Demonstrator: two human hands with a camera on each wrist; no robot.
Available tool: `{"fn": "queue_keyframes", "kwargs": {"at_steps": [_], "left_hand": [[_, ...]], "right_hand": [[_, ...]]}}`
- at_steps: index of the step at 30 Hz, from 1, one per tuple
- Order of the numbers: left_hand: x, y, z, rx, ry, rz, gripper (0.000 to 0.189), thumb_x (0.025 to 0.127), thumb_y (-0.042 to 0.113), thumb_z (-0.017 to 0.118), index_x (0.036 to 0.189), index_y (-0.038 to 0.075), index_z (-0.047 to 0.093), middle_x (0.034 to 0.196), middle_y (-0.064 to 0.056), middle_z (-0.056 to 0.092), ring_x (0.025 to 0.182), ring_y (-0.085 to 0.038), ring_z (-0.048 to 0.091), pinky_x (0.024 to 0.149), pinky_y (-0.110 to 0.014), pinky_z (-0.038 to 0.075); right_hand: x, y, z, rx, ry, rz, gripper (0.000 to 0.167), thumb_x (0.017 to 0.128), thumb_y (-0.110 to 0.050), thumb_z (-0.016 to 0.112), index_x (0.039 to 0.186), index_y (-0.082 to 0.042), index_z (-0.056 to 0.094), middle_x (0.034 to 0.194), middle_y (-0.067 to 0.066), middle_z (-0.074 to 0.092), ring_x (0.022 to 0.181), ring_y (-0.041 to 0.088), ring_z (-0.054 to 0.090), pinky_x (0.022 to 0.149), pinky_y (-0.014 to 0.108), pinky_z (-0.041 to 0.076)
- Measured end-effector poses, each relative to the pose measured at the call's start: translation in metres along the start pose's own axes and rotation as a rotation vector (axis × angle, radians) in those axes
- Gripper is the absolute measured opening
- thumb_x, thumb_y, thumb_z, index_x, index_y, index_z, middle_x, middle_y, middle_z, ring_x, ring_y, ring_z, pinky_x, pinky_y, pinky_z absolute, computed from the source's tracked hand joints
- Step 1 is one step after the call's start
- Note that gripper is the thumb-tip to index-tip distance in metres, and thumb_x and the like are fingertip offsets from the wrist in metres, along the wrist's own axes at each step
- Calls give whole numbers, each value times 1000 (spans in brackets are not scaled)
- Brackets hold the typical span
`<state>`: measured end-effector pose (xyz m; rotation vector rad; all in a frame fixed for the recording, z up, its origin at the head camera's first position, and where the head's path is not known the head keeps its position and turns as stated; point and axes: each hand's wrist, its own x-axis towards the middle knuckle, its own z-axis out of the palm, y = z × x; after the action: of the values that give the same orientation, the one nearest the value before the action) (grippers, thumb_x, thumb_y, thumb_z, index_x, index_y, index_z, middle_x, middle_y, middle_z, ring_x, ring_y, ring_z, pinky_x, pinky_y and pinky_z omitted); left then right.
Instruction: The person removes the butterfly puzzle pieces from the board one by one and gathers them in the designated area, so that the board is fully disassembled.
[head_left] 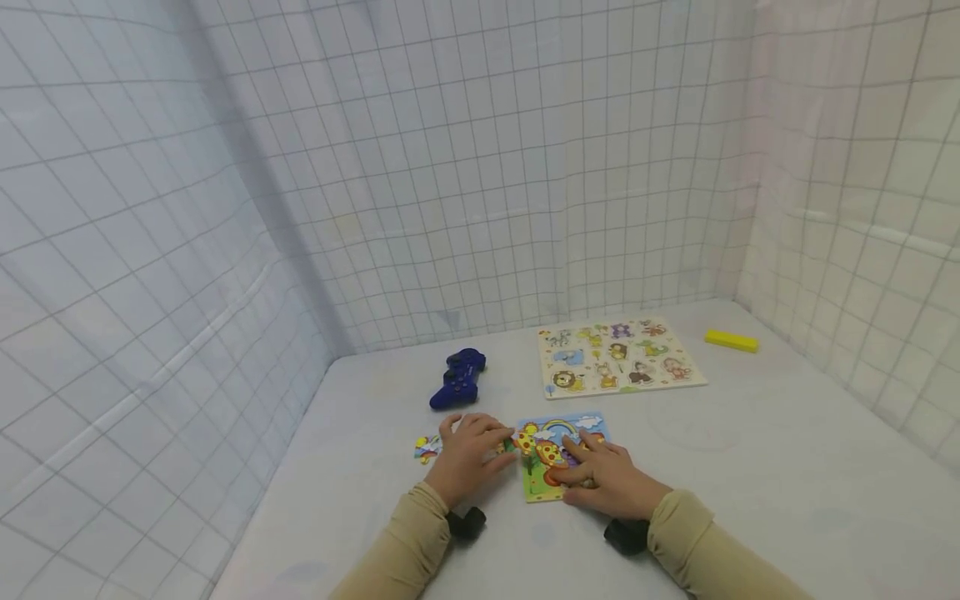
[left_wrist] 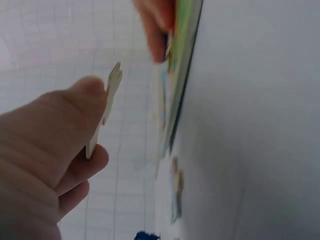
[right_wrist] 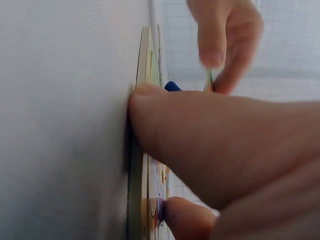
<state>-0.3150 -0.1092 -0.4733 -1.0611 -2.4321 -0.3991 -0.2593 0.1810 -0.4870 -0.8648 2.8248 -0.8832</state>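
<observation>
My left hand [head_left: 468, 454] pinches a flat wooden jigsaw piece [left_wrist: 102, 115] between thumb and fingers, just left of a small puzzle board [head_left: 534, 485]. In the left wrist view the piece stands on edge, raised off the table. The board shows a rainbow, sun, clouds and green ground. Over its right part lies my right hand [head_left: 611, 479], fingers spread and touching the picture, thumb at the near edge. Part of the picture is hidden beneath it. Loose puzzle pieces [head_left: 427, 448] rest on the table beyond my left wrist.
A blue game controller [head_left: 459, 379] lies behind my left hand. At the back stands out a larger animal puzzle board [head_left: 600, 387], lying flat, with a yellow bar [head_left: 731, 341] to its right. Grid-patterned sheets [head_left: 465, 208] enclose the white table on the back and sides.
</observation>
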Motion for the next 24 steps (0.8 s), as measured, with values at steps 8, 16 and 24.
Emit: {"fn": "queue_keyframes", "kwargs": {"at_steps": [8,16,24], "left_hand": [[-83,-68,-50,-64,45,-120,35,81,22,88,115,21,78,114,5,74,107,-18,65,90,-47,46],[-100,-85,-56,-139,-79,-122,27,89,22,80,116,18,78,119,0,75,109,-23,67,93,-46,53],[-102,-85,-58,-130,-99,-134,26,90,22,80,116,18,79,120,-1,75,107,-24,67,91,-46,54]], "right_hand": [[2,1,4,10,6,3,42,99,-46,65,137,-29,67,163,19,35,154,52,14,112,76,18],[2,6,2,-4,17,4,42,99,-49,63,136,-30,68,164,18,35,154,51,14,113,76,18],[1,2,2,9,12,4,41,99,-46,65,135,-27,69,164,19,35,154,53,14,112,77,17]]}}
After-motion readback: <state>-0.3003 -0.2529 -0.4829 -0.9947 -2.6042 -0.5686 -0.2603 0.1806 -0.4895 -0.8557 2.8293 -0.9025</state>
